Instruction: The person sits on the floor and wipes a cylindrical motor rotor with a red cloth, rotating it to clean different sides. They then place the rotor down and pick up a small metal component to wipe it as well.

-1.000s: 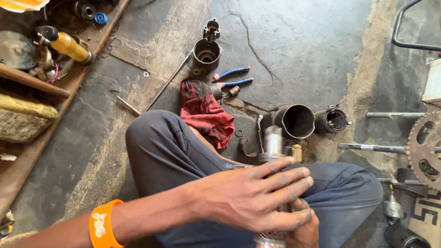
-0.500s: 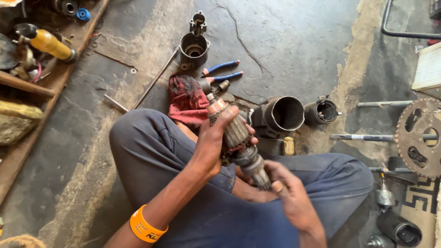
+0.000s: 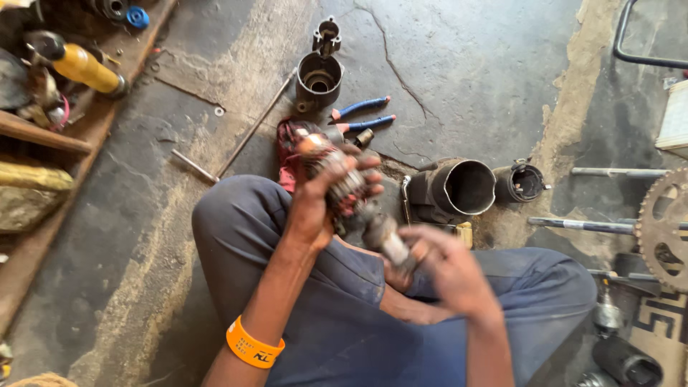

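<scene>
I sit on a concrete floor in blue trousers and hold a motor armature (image 3: 351, 197) above my knees, tilted from upper left to lower right. My left hand (image 3: 322, 197), with an orange wristband on the forearm, wraps the wound copper core. My right hand (image 3: 448, 269) grips the lower shaft end. A red rag (image 3: 290, 158) lies on the floor just beyond the armature.
A large metal cylinder housing (image 3: 455, 188) and a smaller ring part (image 3: 521, 183) lie to the right. Another housing (image 3: 319, 75), blue-handled pliers (image 3: 362, 115) and a long rod (image 3: 251, 132) lie ahead. A sprocket (image 3: 666, 226) and rods sit at right, a cluttered wooden shelf (image 3: 50, 93) at left.
A second ago my left hand covered the part held low at my lap. Both hands now hold the armature raised and tilted, with its core further up and left.
</scene>
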